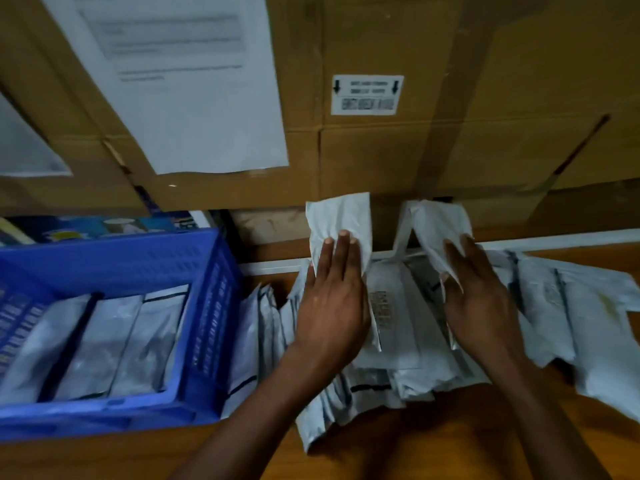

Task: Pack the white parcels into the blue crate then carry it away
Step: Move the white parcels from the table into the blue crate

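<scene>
Some white parcels (104, 341) sit in the blue crate (214, 306), but many wait on the table (433, 445) while the left hand (329, 306) and right hand (481, 303) each grasp one.

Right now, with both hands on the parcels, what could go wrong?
The left hand and right hand press a loose stack of white parcels; slick mailers may splay or slide off the wooden table. The blue crate already holds a row, so a thick bundle might not fit.
</scene>
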